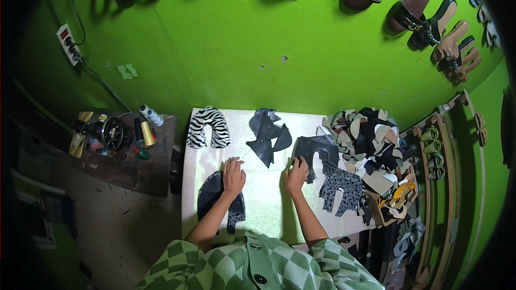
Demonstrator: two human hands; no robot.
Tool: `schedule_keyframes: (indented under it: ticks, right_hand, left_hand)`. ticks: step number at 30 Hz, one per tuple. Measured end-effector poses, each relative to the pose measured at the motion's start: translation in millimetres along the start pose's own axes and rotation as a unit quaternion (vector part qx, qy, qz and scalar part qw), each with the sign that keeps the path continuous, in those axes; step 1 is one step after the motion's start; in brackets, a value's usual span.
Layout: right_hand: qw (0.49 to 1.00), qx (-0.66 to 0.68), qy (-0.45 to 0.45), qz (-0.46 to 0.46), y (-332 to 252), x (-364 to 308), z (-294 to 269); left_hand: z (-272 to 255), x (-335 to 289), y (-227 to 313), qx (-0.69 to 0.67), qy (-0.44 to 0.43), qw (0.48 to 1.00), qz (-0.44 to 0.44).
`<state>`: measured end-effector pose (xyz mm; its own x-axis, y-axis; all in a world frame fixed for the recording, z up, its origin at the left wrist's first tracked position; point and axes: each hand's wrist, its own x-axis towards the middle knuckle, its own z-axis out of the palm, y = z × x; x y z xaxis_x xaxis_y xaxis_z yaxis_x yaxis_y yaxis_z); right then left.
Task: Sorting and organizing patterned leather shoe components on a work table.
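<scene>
Head view: white worktable (269, 204) against a green wall.
Left hand (233, 174): flat, fingers spread, resting on a dark shoe-upper piece (210, 196) at the table's left.
Right hand (297, 174): fingers curled, touching a black cut-out piece (317, 153); grip unclear.

A bright green wall (226, 43) backs a white table (263, 193) holding a black-and-white zebra-striped piece (208, 127), dark grey cutouts (267, 135) and a black-and-white speckled piece (344, 189). A heap (368, 145) mixes black, cream and sage scraps. The sleeves (242, 268) are green-and-white checked; brown and black sandals (414, 5) hang above.
</scene>
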<state>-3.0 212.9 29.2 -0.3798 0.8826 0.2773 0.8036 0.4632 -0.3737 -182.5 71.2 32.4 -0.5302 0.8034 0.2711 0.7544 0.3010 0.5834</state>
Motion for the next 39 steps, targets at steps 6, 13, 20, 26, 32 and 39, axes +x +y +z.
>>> schedule_keyframes:
  ticks: [6, 13, 20, 26, 32, 39]
  right_hand:
    - [0.991, 0.121, -0.015, 0.057, 37.9, 16.6, -0.1]
    - [0.981, 0.139, -0.020, 0.137, 50.6, 17.2, -4.9]
    - [0.980, 0.144, 0.033, 0.137, 72.3, 18.5, -8.1]
    - [0.978, 0.162, 0.111, 0.070, 57.0, -0.5, -39.4]
    - [0.976, 0.214, 0.010, -0.029, 4.9, -70.0, -60.7]
    - [0.933, 0.270, -0.235, -0.031, 3.6, -117.7, -60.2]
  left_hand:
    - [35.3, 6.1, 28.6, -0.012, -0.022, 1.000, 0.014]
    - [50.5, 5.6, 46.2, -0.023, -0.056, 0.997, 0.048]
    - [36.9, -2.9, 62.3, -0.040, -0.054, 0.996, 0.061]
    - [25.5, -15.2, 62.2, -0.125, -0.064, 0.990, 0.034]
    - [56.7, -30.4, 43.8, -0.553, -0.198, 0.760, -0.276]
    - [52.1, -52.0, 16.4, -0.321, -0.175, 0.895, -0.256]
